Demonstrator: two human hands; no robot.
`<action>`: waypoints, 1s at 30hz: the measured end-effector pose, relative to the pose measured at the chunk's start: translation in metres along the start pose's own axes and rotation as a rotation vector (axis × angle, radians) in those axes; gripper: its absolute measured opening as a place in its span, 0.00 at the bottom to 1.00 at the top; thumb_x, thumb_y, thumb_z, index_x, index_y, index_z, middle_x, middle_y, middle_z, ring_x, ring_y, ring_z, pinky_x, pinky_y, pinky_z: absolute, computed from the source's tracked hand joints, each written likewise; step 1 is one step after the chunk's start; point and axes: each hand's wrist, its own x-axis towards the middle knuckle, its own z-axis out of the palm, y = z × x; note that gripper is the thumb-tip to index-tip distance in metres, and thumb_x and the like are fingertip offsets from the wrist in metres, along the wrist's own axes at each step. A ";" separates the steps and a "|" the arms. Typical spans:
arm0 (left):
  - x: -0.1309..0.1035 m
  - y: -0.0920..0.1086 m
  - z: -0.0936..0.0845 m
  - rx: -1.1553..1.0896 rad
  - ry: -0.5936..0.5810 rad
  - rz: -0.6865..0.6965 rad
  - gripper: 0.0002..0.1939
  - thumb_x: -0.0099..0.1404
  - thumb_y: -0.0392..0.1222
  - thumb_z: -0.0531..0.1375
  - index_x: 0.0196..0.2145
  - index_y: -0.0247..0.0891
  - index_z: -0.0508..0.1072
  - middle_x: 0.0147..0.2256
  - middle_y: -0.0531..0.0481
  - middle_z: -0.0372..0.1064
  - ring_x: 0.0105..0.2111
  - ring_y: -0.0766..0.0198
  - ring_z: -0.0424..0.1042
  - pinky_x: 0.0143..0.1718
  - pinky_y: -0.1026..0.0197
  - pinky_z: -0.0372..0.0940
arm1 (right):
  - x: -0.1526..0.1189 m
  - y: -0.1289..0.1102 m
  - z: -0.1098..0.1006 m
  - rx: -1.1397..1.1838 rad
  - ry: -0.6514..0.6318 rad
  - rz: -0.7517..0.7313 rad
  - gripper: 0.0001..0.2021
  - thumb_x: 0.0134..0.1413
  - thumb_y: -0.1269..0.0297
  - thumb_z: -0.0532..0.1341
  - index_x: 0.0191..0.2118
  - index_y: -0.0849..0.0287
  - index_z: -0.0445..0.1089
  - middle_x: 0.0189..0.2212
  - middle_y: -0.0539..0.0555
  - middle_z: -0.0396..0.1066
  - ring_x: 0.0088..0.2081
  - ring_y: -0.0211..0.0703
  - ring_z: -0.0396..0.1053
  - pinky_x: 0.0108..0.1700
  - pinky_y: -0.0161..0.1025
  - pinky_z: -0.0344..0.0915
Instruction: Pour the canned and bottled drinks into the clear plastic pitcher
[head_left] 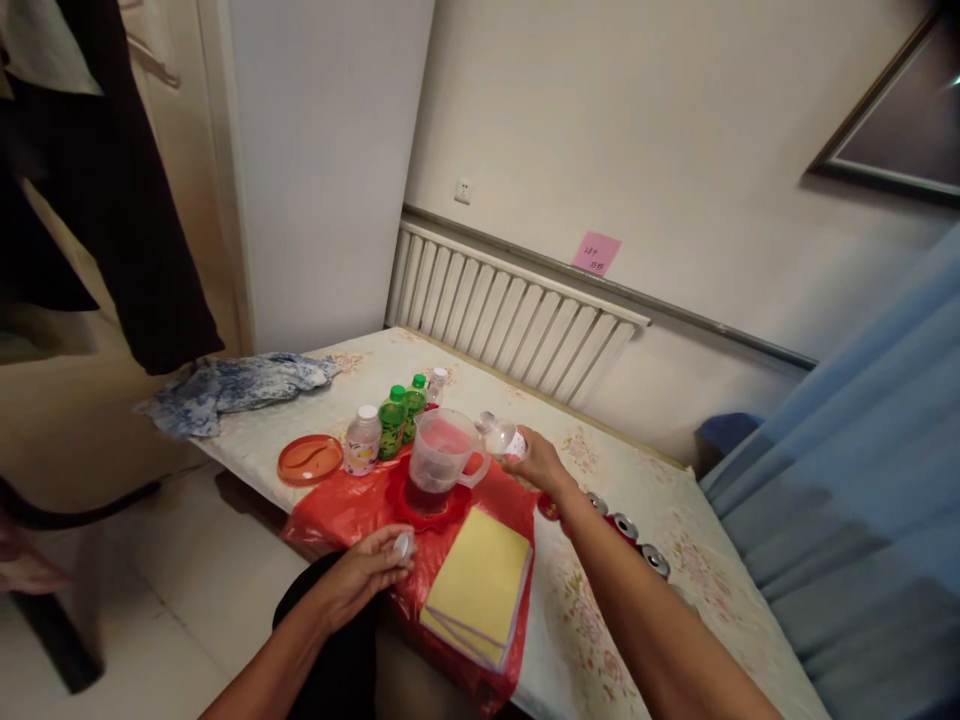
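My right hand (534, 462) is closed around a clear plastic bottle (498, 436), tilted on its side with its mouth toward the pitcher. Between the fingers of my left hand (367, 570) is a small white bottle cap (404, 545). The translucent measuring jug (439, 460) stands upright between my hands, with dark liquid at its bottom and its handle to the right. Beneath it sits a red plastic dish (397, 500). A stack of yellow notebooks (480, 580) lies in front of the jug, on a red plastic bag (337, 515).
Left of the jug stand a white-capped bottle (363, 442), two green-capped bottles (391, 425) and another white-capped bottle (437, 384). An orange lid (310, 459) lies near the table's left edge. Several cans (624, 528) line the right, partly behind my forearm. A patterned cloth (240, 388) hangs over the corner.
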 end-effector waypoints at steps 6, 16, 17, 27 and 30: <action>0.007 0.033 0.054 0.361 0.096 0.245 0.23 0.49 0.43 0.70 0.43 0.37 0.73 0.36 0.50 0.73 0.35 0.62 0.72 0.40 0.60 0.64 | -0.080 -0.008 0.026 0.574 -0.072 0.064 0.24 0.38 0.68 0.65 0.48 0.57 0.70 0.38 0.50 0.74 0.38 0.46 0.69 0.42 0.40 0.65; 0.002 0.044 0.105 1.042 -0.005 0.453 0.20 0.52 0.38 0.62 0.45 0.37 0.73 0.44 0.45 0.73 0.43 0.55 0.70 0.47 0.56 0.63 | -0.157 -0.019 0.064 0.577 -0.103 0.106 0.33 0.33 0.71 0.67 0.52 0.57 0.67 0.46 0.56 0.71 0.47 0.52 0.67 0.51 0.45 0.63; 0.002 0.043 0.107 1.086 -0.020 0.462 0.19 0.53 0.37 0.62 0.45 0.38 0.73 0.44 0.45 0.73 0.44 0.55 0.70 0.47 0.55 0.63 | -0.159 -0.019 0.064 0.566 -0.101 0.107 0.33 0.33 0.71 0.67 0.52 0.58 0.67 0.45 0.56 0.70 0.46 0.52 0.67 0.51 0.45 0.63; -0.002 0.035 0.111 1.273 -0.118 0.473 0.17 0.54 0.33 0.58 0.43 0.39 0.71 0.42 0.48 0.71 0.42 0.57 0.69 0.46 0.57 0.62 | -0.165 -0.028 0.049 0.515 -0.114 0.099 0.27 0.33 0.74 0.64 0.47 0.58 0.69 0.40 0.54 0.72 0.42 0.50 0.68 0.47 0.44 0.64; -0.003 0.031 0.110 1.283 -0.109 0.423 0.16 0.56 0.34 0.56 0.43 0.39 0.68 0.39 0.50 0.70 0.39 0.58 0.69 0.42 0.58 0.62 | -0.169 -0.029 0.055 0.527 -0.108 0.110 0.27 0.33 0.74 0.64 0.47 0.59 0.69 0.41 0.55 0.72 0.42 0.50 0.68 0.47 0.44 0.65</action>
